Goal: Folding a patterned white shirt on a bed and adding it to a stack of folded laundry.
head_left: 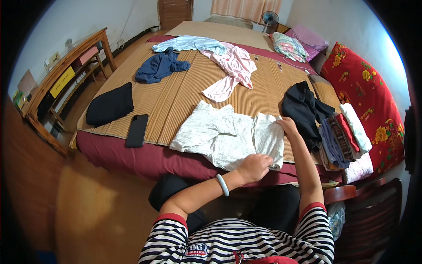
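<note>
A white garment with a faint pattern (220,136) lies partly folded at the near edge of the bed, its left part rumpled. My left hand (255,168), with a pale bangle on the wrist, has its fingers closed at the near right edge of the cloth. At the far right corner, my right hand (288,126) pinches the same garment. Right of that hand is a loose black garment (303,105). Beyond the white cloth a pink garment (231,70) lies spread out, with a crumpled navy garment (160,67) to its left.
A black phone (136,130) and folded black clothing (110,104) lie on the left of the bamboo mat (193,83). A striped blue garment (189,43) is farther back. Folded clothes (338,136) are stacked at right, before a red flowered cushion (360,97). A wooden chair (369,220) stands near right.
</note>
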